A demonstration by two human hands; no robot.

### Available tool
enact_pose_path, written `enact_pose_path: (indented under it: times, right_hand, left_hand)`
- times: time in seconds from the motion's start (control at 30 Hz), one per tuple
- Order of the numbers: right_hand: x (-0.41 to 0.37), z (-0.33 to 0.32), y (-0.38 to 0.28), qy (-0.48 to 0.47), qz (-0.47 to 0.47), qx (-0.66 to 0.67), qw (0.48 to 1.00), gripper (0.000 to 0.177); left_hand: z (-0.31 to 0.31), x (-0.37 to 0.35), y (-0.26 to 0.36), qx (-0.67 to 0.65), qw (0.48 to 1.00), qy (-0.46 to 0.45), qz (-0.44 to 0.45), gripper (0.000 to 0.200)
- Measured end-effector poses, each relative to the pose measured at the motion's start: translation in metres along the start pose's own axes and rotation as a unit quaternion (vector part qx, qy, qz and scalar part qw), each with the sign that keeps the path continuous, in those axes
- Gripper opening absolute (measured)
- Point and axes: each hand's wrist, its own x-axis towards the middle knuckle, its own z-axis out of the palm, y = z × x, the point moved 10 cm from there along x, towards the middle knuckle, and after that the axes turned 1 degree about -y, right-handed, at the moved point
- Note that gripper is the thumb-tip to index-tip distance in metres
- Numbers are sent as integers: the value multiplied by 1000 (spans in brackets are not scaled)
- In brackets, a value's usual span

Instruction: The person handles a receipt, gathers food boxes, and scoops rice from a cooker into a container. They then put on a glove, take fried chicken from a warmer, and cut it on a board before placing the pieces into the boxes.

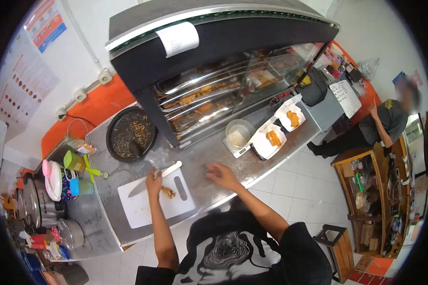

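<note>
My left hand (153, 183) is over the white cutting board (138, 214), its fingers drawn together. It crosses in front of a knife (170, 169), whose pale handle points to the upper right and whose blade shows on the other side. Whatever the fingers may hold is hidden or too small to make out. Just right of that hand, a small browned piece of fried chicken (168, 192) lies on the board. Off the board, my right hand (222, 176) hovers over the metal counter with its fingers apart and nothing in them.
A black mortar (131, 134) with crumbly food stands behind the board. A glass display case (204, 102) holds fried food. To the right are a clear tub (238, 133) and two white boxes (269, 151) with fried pieces. A person (383, 123) sits at the right.
</note>
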Motion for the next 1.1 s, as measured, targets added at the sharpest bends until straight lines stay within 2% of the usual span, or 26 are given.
enact_pose_path:
  times: [0.03,0.07,0.1,0.13,0.17,0.2,0.23,0.27,0.33,0.37,0.4,0.43,0.57,0.67,0.7,0.73,0.8,0.83,0.87,0.9,0.93,0.97,1.0,1.07,1.1]
  right_hand:
    - [-30,-30,34,38,12,26,999,28]
    - [-68,-55,95,87,48,64,993,22]
    - [-114,-84,128,121,163,65,977,19]
    - [-170,-101,183,184,204,117,954,23]
    - [-226,-112,210,252,295,67,919,29]
    - [-286,-103,278,229,383,13,895,39]
    - [-340,-82,333,174,385,-124,898,44]
    - [-388,-33,392,107,387,117,908,59]
    - [-464,4,343,79,546,122,825,63]
    - [-480,15,323,87,583,146,794,65]
    - [-489,24,313,100,599,169,776,67]
    - [-493,31,304,116,609,196,760,69]
    - [-456,24,290,203,610,298,706,77]
    - [-402,-20,265,280,620,401,614,83]
    - [-379,-46,255,299,602,423,608,85]
    - [-354,-74,237,315,582,438,609,87]
    - [-302,-154,220,318,416,418,742,93]
    - [-279,-182,284,320,323,511,730,84]
    - [-240,-245,178,427,249,364,789,65]
    - [-198,-280,122,415,193,293,839,52]
    - [-157,-304,101,403,159,237,870,41]
    - [-109,-312,72,365,86,214,902,37]
    - [-72,-312,36,342,88,222,909,33]
    - [10,-289,1,218,-8,240,946,30]
    - [40,-276,-19,198,-28,212,957,28]
  left_hand:
    - [-7,-2,10,-85,996,-15,-12,41]
    - [-9,-9,29,-86,996,-23,-9,41]
    - [-7,-24,59,-144,989,-35,20,34]
    - [-4,-39,87,-201,977,-49,48,27]
    - [9,-52,108,-277,955,-95,48,20]
    - [25,-57,116,-280,952,-113,53,20]
    - [48,-65,116,-286,945,-154,30,20]
    - [70,-75,116,-291,937,-195,6,20]
    - [99,-87,116,-259,935,-242,14,22]
    - [113,-93,120,-263,924,-274,38,23]
    - [126,-99,126,-267,913,-302,61,24]
    - [130,-106,134,-260,907,-329,47,26]
    - [139,-114,142,-256,897,-357,49,27]
    - [131,-115,138,-249,907,-336,36,28]
    - [127,-114,129,-236,916,-323,25,29]
    - [125,-113,120,-224,924,-310,14,29]
    - [125,-115,111,-235,925,-300,9,28]
    - [123,-118,106,-244,925,-291,-2,27]
    - [124,-123,105,-242,926,-291,-3,27]
    - [124,-128,96,-225,931,-285,-45,27]
    - [128,-131,91,-210,933,-278,-85,26]
    - [131,-134,97,-211,934,-277,-83,26]
    - [134,-139,101,-204,935,-275,-89,25]
    - [138,-147,110,-197,938,-268,-95,25]
    - [141,-150,118,-206,937,-271,-81,25]
